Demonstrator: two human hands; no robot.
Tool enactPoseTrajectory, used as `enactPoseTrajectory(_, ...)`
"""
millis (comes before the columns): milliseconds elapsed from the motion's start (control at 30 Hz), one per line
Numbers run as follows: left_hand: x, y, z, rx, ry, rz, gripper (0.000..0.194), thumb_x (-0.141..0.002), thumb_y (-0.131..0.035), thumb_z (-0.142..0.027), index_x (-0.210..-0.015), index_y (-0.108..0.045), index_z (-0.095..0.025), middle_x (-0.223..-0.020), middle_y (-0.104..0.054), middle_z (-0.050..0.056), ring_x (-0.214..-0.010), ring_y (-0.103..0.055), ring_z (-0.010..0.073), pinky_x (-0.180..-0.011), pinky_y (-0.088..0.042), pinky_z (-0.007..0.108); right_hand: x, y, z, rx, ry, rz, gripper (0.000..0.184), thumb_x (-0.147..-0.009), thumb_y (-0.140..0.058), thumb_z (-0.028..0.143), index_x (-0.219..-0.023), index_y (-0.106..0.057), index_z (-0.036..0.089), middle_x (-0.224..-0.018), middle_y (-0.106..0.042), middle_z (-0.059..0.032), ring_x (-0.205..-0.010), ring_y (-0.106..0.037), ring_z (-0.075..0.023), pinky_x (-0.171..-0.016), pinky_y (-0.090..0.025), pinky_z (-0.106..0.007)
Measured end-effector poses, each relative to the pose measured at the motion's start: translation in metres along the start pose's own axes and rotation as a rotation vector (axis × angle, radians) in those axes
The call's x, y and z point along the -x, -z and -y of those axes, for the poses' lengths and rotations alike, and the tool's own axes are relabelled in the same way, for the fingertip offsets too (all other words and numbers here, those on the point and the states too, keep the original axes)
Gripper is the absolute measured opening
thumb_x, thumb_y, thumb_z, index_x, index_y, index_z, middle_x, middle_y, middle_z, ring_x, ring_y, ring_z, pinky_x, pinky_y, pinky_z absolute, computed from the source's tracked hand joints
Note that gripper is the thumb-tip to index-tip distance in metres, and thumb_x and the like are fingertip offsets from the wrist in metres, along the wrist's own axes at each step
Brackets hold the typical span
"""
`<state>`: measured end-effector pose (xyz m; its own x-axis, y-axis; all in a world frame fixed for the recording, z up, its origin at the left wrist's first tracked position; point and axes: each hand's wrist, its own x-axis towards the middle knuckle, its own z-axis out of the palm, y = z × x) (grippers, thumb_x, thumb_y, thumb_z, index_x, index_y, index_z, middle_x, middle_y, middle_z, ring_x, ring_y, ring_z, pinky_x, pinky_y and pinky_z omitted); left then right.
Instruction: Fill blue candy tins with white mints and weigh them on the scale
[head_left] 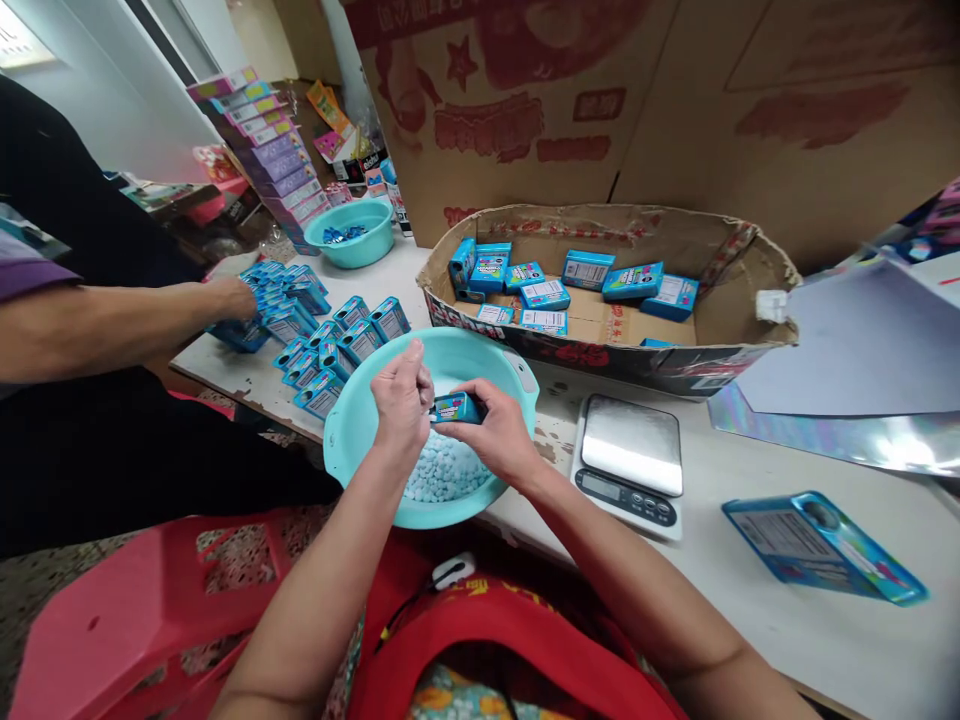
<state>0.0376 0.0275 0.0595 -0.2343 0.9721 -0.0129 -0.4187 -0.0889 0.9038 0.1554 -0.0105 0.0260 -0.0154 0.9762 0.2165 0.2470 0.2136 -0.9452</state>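
My right hand (499,430) grips a small blue candy tin (455,407) by its right end, over a turquoise basin (337,420). Held sideways, the tin points its left end at my left hand (403,395). That hand is closed in a loose fist right by the tin's end; what its fingers hold, if anything, is hidden. Below both hands, many pale blue and white candies (442,470) lie in the bottom of the basin.
A cut-down cardboard box (592,330) with several blue tins stands behind the basin. At right are a kitchen scale (630,460) and a blue tin (817,545). Grouped blue tins (360,340), a co-worker's hand (231,298) and a smaller basin (360,245) are at left.
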Motion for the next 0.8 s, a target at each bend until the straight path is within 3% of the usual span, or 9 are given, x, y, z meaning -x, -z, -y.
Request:
enactPoseTrajectory(200,-0.006,0.007,-0.01,0.056,0.061,-0.001,0.045,-0.068,-0.073,-0.043,-0.055,-0.038,-0.017,-0.05,-0.037,-0.006,-0.036,-0.03,0.0034,-0.034,-0.014,0.018,0.0,0.008,-0.006,-0.156,-0.101,0.021,0.037,-0.06,-0.082,0.032,-0.09,-0.062,0.021,-0.08,-0.061,0.0026,-0.076,-0.056,-0.0155,-0.071,-0.046,-0.029)
enactPoseTrajectory(300,-0.008,0.03,-0.009,-0.165,0.001,0.018,0.044,-0.075,-0.064,-0.048,-0.055,-0.04,-0.018,-0.049,-0.037,-0.005,-0.037,-0.03,0.0051,-0.035,-0.017,0.018,0.011,0.029,0.002,-0.325,-0.145,-0.016,0.042,-0.057,-0.084,0.033,-0.091,-0.062,0.022,-0.079,-0.063,0.0027,-0.074,-0.059,-0.0156,-0.068,-0.049,-0.028)
enactPoseTrajectory(367,-0.007,0.054,-0.001,-0.605,0.023,0.224,0.039,-0.076,-0.061,-0.051,-0.057,-0.05,-0.018,-0.053,-0.047,-0.001,-0.045,-0.043,0.0096,-0.042,-0.032,0.02,0.022,0.049,0.007,-0.413,-0.134,-0.065,0.045,-0.055,-0.086,0.031,-0.092,-0.062,0.024,-0.082,-0.065,0.0022,-0.075,-0.061,-0.016,-0.068,-0.052,-0.028)
enactPoseTrajectory(433,-0.006,0.079,0.009,-1.127,0.015,0.506,0.03,-0.073,-0.063,-0.049,-0.07,-0.065,-0.019,-0.075,-0.064,0.006,-0.074,-0.06,0.0201,-0.065,-0.048,0.028,0.034,0.073,0.009,-0.434,-0.112,-0.148,0.045,-0.055,-0.087,0.029,-0.093,-0.063,0.024,-0.086,-0.067,0.0015,-0.077,-0.063,-0.0161,-0.07,-0.054,-0.028)
enactPoseTrajectory(500,-0.004,0.097,0.018,-1.461,-0.058,0.654,0.033,-0.075,-0.06,-0.048,-0.092,-0.07,-0.022,-0.108,-0.066,0.01,-0.107,-0.057,0.0295,-0.091,-0.045,0.04,0.045,0.097,0.004,-0.393,-0.104,-0.263,0.045,-0.055,-0.087,0.028,-0.093,-0.063,0.025,-0.087,-0.068,0.001,-0.077,-0.064,-0.0157,-0.069,-0.055,-0.028)
enactPoseTrajectory(600,-0.002,0.108,0.025,-1.582,-0.019,0.743,0.049,-0.085,-0.044,-0.052,-0.118,-0.061,-0.021,-0.127,-0.059,0.01,-0.117,-0.053,0.0293,-0.101,-0.038,0.042,0.055,0.131,-0.016,-0.28,-0.126,-0.411,0.046,-0.055,-0.087,0.029,-0.094,-0.063,0.023,-0.086,-0.067,0.0007,-0.076,-0.063,-0.0156,-0.067,-0.055,-0.029)
enactPoseTrajectory(800,-0.004,0.106,0.034,-1.679,0.036,0.874,0.057,-0.084,-0.041,-0.056,-0.125,-0.057,-0.019,-0.128,-0.059,0.01,-0.118,-0.054,0.0312,-0.101,-0.039,0.041,0.066,0.168,-0.065,-0.156,-0.174,-0.539,0.049,-0.057,-0.084,0.038,-0.095,-0.059,0.021,-0.087,-0.067,-0.0019,-0.081,-0.064,-0.0185,-0.077,-0.055,-0.037)
